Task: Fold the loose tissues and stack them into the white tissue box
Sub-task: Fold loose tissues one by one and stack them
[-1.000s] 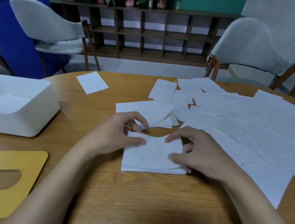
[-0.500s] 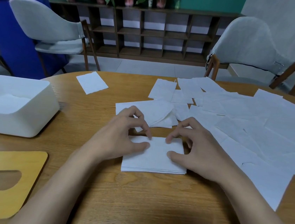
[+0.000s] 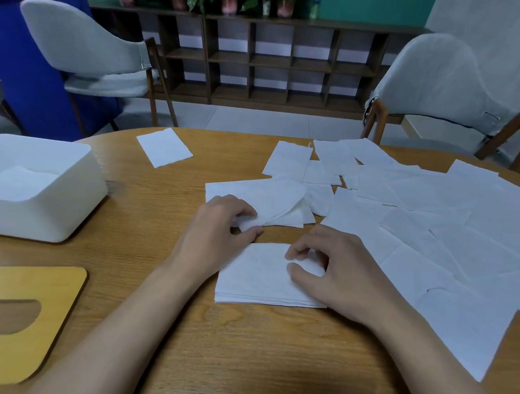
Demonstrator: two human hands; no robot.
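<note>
At the left edge, box [image 3: 32, 222]: open, with folded tissues lying flat inside. Its wooden lid [image 3: 53, 319] lies off at the near left corner of the table [image 3: 234, 356].
Left hand [image 3: 215, 234]: half a second ago it pressed the pile together with the other hand. Now it has gone to the far side, and I see thumb and forefinger narrowly pinching the near edge of a loose tissue [image 3: 268, 197].
Pile [image 3: 262, 281]: folded tissues near the middle of the table, well apart from the box.
Right hand [image 3: 340, 280]: curled on the pile's far right corner; pinching or only pressing, I cannot tell.
Spread [image 3: 442, 237]: many flat tissues cover the right side up to the far edge.
Meaning: I judge one fold finished and the next begun. Nothing from this pile is boxed yet.
</note>
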